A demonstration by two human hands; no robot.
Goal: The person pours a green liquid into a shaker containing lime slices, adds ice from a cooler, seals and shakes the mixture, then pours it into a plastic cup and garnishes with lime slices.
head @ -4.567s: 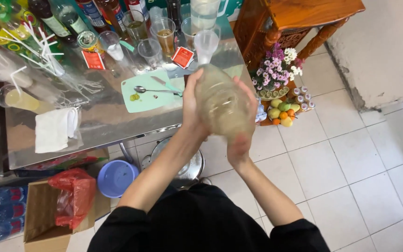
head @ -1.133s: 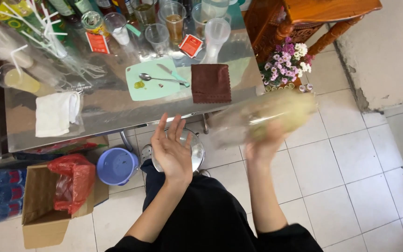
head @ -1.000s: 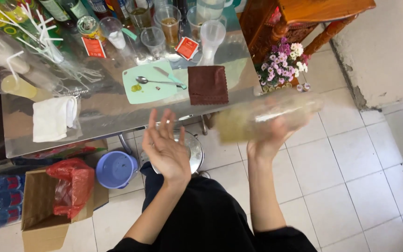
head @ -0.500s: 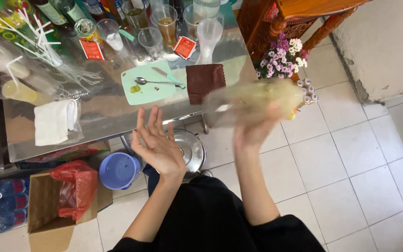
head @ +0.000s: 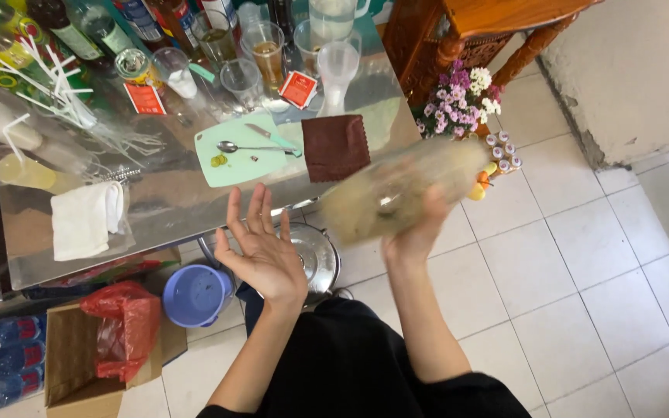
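Below the tabletop (head: 164,209) edge, the left hand (head: 265,251) spreads empty, palm up; beside it the right hand (head: 416,232) grips a blurred, tilted shaker (head: 396,193) of pale drink, held out over the floor tiles (head: 582,271), probably to spare the glasses (head: 265,54) beyond.

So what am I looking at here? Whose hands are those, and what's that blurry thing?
The camera sits on a person's head and looks down, so you see their own two arms from above. The right hand grips a clear container of pale yellowish drink; it looks smeared because it is blurred in the picture. The left hand is open, palm up, holding nothing. In front is a shiny metal table. On it lie a green cutting board with a spoon, a brown cloth, a white towel and several cups and bottles. On the tiled floor below sit a blue bucket and a cardboard box.
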